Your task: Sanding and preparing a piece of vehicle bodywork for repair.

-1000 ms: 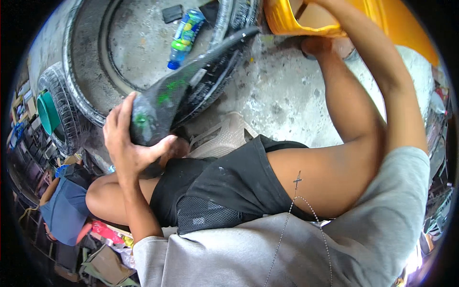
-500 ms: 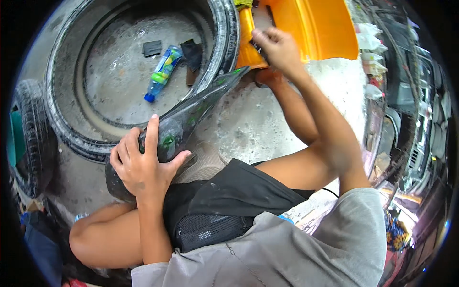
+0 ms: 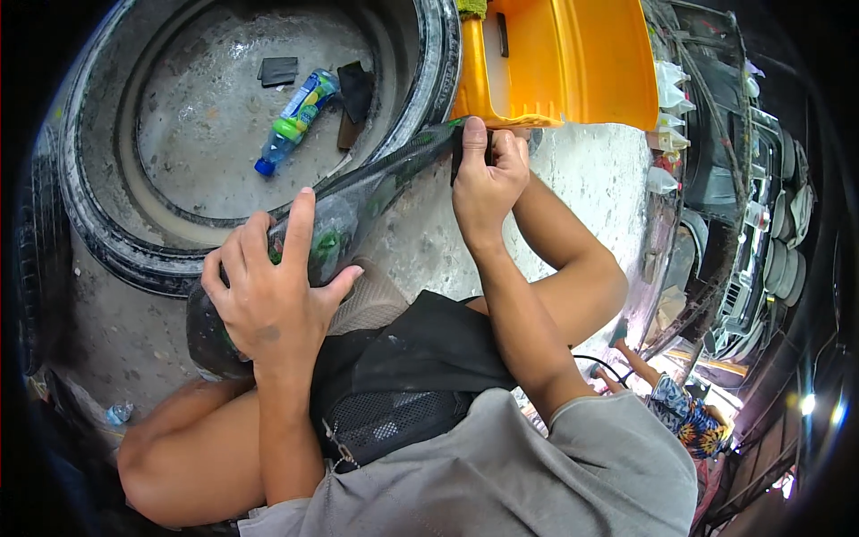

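A long, glossy dark panel (image 3: 380, 183) with green specks lies slanted across my lap, wide at the lower left and tapering to a point at the upper right. My left hand (image 3: 273, 300) grips its wide part, fingers over the top and thumb apart on the near side. At the narrow tip, my right hand (image 3: 492, 183) pinches a small black sheet (image 3: 458, 159), which looks like sandpaper, against the panel. Part of that sheet is hidden behind the fingers.
A large tire (image 3: 434, 76) lies flat ahead, its ring surrounding a plastic bottle (image 3: 300, 121) and dark sheets (image 3: 279, 71). An orange open container (image 3: 613, 63) with a dark strip inside stands beyond my right hand. Another person (image 3: 684, 416) is at the far right.
My right hand has come back from the orange container to the panel's tip, bringing the black sheet. My left hand keeps its hold on the panel.
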`<state>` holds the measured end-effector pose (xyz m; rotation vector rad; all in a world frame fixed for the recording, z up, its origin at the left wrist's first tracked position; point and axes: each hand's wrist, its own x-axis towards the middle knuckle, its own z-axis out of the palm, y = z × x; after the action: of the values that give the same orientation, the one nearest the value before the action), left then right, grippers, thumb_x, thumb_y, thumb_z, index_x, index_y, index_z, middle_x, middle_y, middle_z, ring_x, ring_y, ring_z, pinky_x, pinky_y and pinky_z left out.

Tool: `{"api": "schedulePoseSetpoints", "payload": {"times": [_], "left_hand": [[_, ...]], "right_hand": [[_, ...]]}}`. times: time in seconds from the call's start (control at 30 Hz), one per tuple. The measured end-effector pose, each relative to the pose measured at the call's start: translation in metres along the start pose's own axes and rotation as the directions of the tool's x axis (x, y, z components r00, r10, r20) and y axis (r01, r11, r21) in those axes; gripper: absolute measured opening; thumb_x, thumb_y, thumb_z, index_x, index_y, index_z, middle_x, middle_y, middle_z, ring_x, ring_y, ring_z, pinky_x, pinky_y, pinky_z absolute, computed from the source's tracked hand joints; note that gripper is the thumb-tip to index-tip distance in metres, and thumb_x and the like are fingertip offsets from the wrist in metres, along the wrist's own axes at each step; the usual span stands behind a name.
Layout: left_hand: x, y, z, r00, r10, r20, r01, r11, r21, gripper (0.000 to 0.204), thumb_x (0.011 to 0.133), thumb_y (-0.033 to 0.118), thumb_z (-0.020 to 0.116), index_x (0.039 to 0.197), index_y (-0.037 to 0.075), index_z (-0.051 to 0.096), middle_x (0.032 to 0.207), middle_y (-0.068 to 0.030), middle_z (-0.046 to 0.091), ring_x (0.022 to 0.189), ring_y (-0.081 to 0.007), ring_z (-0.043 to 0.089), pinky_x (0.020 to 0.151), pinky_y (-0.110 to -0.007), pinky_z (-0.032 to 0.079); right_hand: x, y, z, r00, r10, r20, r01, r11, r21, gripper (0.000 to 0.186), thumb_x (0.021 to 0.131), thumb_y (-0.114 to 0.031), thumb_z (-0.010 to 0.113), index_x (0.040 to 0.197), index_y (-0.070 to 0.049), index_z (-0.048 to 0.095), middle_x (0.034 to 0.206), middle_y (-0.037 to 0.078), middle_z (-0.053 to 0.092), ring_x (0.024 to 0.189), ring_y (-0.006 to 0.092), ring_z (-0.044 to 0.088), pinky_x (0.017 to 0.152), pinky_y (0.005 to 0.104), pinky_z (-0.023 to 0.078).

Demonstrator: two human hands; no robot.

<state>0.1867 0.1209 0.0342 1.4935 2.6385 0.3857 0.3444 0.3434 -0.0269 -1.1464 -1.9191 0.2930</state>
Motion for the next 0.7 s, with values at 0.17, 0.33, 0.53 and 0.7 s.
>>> {"api": "schedulePoseSetpoints", "payload": {"times": [0.17, 0.33, 0.53, 0.7], "left_hand": [[0.004, 0.002, 0.000, 0.998, 0.038, -0.042, -0.035, 0.997, 0.064, 0.102, 0.056, 0.071, 0.086, 0.147, 0.032, 0.062, 0.122, -0.0063, 0.063, 0.111, -0.0282, 0.062, 0.099, -0.049, 0.045], [0.006, -0.004, -0.004, 0.999, 0.051, 0.000, -0.050, 0.993, 0.110, 0.106, 0.056, 0.072, 0.086, 0.149, 0.029, 0.061, 0.121, -0.0089, 0.065, 0.113, -0.0315, 0.062, 0.100, -0.050, 0.046], [0.008, -0.004, -0.004, 0.998, 0.060, 0.004, -0.060, 0.995, 0.075, 0.107, 0.057, 0.073, 0.086, 0.150, 0.027, 0.060, 0.123, -0.0124, 0.065, 0.115, -0.0340, 0.062, 0.102, -0.051, 0.046], [0.013, -0.007, -0.003, 0.993, 0.109, -0.046, -0.106, 0.992, 0.069, 0.118, 0.048, 0.068, 0.090, 0.153, 0.027, 0.056, 0.122, -0.0097, 0.064, 0.114, -0.0319, 0.061, 0.102, -0.054, 0.044]], "right_hand": [[0.022, 0.009, 0.006, 0.991, 0.131, 0.012, -0.129, 0.983, -0.127, 0.028, 0.093, -0.017, 0.082, 0.080, 0.001, 0.064, 0.073, 0.013, 0.053, 0.071, 0.0304, 0.052, 0.067, 0.0433, 0.044], [-0.021, -0.035, 0.000, 0.927, -0.371, 0.057, 0.371, 0.929, 0.015, 0.026, 0.084, -0.020, 0.089, 0.083, -0.005, 0.068, 0.079, 0.009, 0.056, 0.075, 0.0284, 0.054, 0.060, 0.0420, 0.044], [0.006, -0.015, 0.012, 0.988, -0.135, 0.070, 0.140, 0.988, -0.062, 0.024, 0.090, -0.022, 0.084, 0.081, -0.004, 0.071, 0.074, 0.016, 0.060, 0.069, 0.0332, 0.055, 0.063, 0.0443, 0.046], [0.029, 0.013, 0.014, 0.990, -0.101, 0.094, 0.112, 0.986, -0.124, 0.028, 0.094, -0.032, 0.078, 0.089, -0.004, 0.075, 0.079, 0.023, 0.062, 0.071, 0.0400, 0.061, 0.065, 0.0505, 0.048]]}}
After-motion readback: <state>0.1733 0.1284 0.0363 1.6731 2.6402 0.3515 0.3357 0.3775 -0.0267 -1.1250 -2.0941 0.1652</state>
